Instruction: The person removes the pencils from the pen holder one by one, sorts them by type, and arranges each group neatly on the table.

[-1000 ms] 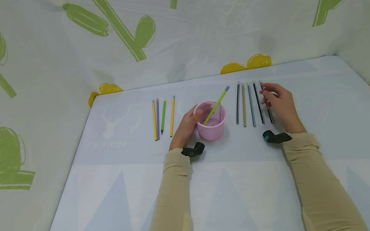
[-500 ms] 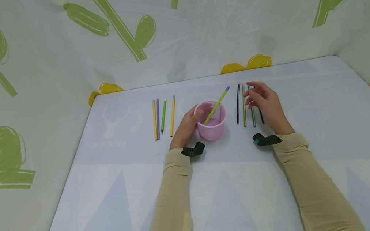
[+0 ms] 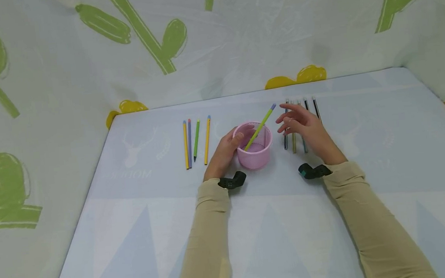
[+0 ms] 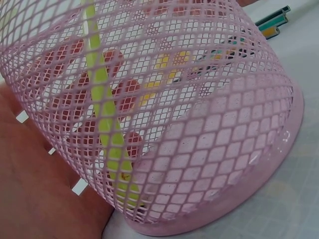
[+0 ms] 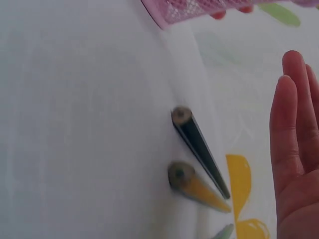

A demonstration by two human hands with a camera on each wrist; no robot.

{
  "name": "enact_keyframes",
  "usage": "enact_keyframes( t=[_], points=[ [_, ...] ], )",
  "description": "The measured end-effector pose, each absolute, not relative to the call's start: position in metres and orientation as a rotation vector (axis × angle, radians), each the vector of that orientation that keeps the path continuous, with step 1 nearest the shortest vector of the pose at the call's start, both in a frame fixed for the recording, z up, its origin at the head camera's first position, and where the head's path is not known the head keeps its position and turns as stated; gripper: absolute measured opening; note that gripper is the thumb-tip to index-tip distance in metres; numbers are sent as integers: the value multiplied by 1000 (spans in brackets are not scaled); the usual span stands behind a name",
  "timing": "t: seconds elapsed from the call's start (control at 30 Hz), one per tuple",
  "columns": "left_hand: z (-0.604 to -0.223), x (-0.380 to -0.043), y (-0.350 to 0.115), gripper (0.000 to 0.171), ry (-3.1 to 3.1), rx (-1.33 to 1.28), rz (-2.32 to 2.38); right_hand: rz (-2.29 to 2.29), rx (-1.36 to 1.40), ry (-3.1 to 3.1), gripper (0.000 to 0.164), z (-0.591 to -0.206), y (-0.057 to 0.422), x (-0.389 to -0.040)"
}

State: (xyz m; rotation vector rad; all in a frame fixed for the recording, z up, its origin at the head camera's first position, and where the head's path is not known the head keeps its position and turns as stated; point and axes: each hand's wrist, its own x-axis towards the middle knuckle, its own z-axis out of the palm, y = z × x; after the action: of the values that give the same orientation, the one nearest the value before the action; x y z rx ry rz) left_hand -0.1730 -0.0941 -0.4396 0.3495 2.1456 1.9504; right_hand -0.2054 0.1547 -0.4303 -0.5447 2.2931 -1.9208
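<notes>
My left hand (image 3: 221, 156) grips the near-left side of a pink mesh pencil cup (image 3: 255, 158), thumb over the rim. A lime-green pencil (image 3: 261, 128) with a purple end leans inside; its lower tip rests at the cup's bottom in the left wrist view. Over a row of dark pencils to the cup's right hovers my right hand (image 3: 309, 130), fingers extended and holding nothing. It partly covers a black pencil (image 3: 285, 143), a yellowish pencil (image 3: 294, 145) and a bluish pencil (image 3: 305, 146). In the right wrist view, the black pencil (image 5: 199, 149) lies apart from the fingers.
Left of the cup lie several pencils: a yellow pencil (image 3: 186, 146), a purple pencil (image 3: 190, 147), a green pencil (image 3: 196, 139) and another yellow pencil (image 3: 207, 140). A patterned cloth covers the table (image 3: 271, 240). Behind it rises a white leaf-print curtain (image 3: 237, 40).
My right hand has moved left across the dark pencils, from the rightmost one toward the cup, uncovering the right-hand pencils' upper ends. The left hand, cup and lime pencil stay put.
</notes>
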Motion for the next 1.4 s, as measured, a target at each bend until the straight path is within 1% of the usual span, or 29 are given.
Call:
enact_keyframes(
  t=[0.13, 0.33, 0.5, 0.77, 0.9, 1.07, 1.27, 1.4],
  points=[
    [-432, -170, -93, 40, 2154, 343, 1932, -1882, -560, 2255, 48, -426, 143, -202],
    [-440, -174, -93, 41, 2161, 315, 1960, -1748, -569, 2201, 52, -410, 126, -187],
    [-441, -175, -94, 41, 2249, 362, 1928, -1672, -595, 2146, 56, -397, 119, -176],
    [-441, -177, -98, 41, 2317, 375, 1849, -1648, -751, 2044, 68, -402, 115, -178],
    [-431, -175, -99, 40, 2304, 355, 1837, -1647, -782, 2027, 72, -415, 115, -184],
    [-406, -166, -99, 43, 2274, 305, 1850, -1619, -808, 2069, 74, -427, 116, -191],
    [-388, -162, -98, 48, 2326, 337, 1781, -1581, -808, 2097, 73, -421, 115, -188],
    [-391, -167, -97, 43, 2466, 376, 1654, -1583, -827, 2061, 74, -408, 113, -182]
  ],
)
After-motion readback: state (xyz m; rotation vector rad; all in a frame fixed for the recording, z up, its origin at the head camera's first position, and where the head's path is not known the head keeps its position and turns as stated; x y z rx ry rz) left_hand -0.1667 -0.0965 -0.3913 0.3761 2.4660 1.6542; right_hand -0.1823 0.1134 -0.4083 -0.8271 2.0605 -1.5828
